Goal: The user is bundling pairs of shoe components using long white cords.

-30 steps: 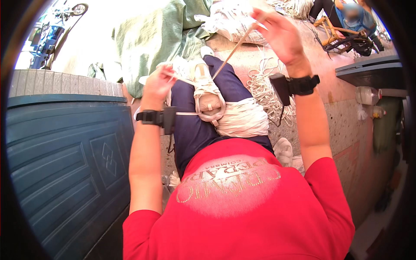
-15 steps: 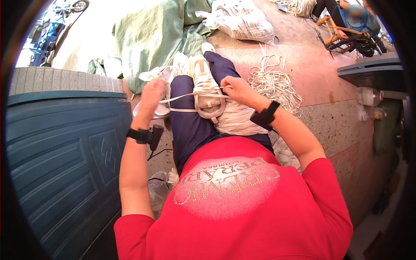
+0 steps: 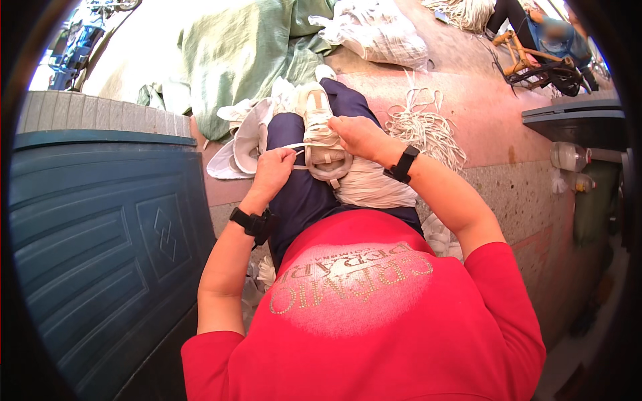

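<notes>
A cream and beige shoe (image 3: 328,154) lies across my thighs, its opening toward me and its toe pointing away. Flat white shoelace (image 3: 298,145) crosses it and runs out from its left side to my left hand (image 3: 273,172). The fingers of that hand are closed on the lace, beside the shoe. My right hand (image 3: 364,139) is closed in a pinch at the shoe's right edge; what lies between its fingertips is hidden. A bundle of pale laces (image 3: 376,184) rests on my lap under and right of the shoe.
White shoe pieces (image 3: 249,144) lie left of my knee. Loose laces (image 3: 424,127) are heaped on the floor at right. Beyond are a green cloth (image 3: 231,60) and a white bag (image 3: 381,37). A blue panelled door (image 3: 114,240) stands at left; another person (image 3: 558,40) sits far right.
My left hand has come in toward the shoe and nearer to me; the long stretched lace span is now short. My right hand has shifted slightly left, against the shoe's edge.
</notes>
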Tool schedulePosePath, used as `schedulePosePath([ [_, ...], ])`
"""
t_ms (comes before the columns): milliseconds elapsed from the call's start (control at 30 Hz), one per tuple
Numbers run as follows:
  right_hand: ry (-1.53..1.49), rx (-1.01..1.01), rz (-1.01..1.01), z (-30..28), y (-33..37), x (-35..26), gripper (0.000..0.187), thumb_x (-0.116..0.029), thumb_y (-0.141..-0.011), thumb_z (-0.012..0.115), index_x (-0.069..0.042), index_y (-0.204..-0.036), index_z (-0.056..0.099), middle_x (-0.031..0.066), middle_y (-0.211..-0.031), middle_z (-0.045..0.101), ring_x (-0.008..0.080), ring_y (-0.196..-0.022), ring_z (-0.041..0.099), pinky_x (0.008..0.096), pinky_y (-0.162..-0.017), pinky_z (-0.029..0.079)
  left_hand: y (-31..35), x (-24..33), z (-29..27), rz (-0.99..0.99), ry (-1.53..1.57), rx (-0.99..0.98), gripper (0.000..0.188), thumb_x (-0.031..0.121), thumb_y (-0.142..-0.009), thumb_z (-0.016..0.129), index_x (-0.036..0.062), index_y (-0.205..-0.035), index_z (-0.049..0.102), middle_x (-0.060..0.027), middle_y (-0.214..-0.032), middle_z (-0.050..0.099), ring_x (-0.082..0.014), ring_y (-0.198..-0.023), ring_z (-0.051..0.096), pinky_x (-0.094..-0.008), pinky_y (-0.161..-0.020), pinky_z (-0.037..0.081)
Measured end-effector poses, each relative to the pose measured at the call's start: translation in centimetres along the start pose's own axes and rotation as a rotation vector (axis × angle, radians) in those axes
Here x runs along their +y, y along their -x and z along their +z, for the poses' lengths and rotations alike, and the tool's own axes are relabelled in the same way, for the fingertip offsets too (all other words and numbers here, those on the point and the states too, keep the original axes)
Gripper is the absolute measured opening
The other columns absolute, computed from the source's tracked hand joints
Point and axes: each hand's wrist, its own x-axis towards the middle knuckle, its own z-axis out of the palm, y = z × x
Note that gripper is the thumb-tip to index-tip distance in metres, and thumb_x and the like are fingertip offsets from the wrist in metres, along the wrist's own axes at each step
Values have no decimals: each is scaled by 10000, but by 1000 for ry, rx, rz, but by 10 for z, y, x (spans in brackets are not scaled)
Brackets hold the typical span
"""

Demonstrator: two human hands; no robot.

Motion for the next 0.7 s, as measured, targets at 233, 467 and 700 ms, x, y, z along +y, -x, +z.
schedulePosePath([
  [233,206,-115,-14,-11,-7,-8,188,-48,-718,523,-7,-886,450,167,-765,565,325,-731,587,388,-616,476,-9,-6,13,119,-125,117,229,201,-806,516,0,-810,627,-198,-753,603,-337,-739,595,-397,-668,459],
  [467,-148,106,285,-36,3,0,204,-202,-819,496,1,-840,490,208,-745,575,390,-753,555,421,-647,447,-13,-12,16,239,-294,192,191,195,-809,528,22,-814,611,-162,-717,608,-304,-688,597,-372,-627,455],
  [700,-745,-215,438,-34,52,-18,288,-246,-851,451,10,-840,583,101,-741,568,185,-744,532,301,-701,416,-13,7,4,463,-672,82,163,161,-815,481,26,-765,558,-152,-703,579,-344,-713,555,-451,-624,430],
])
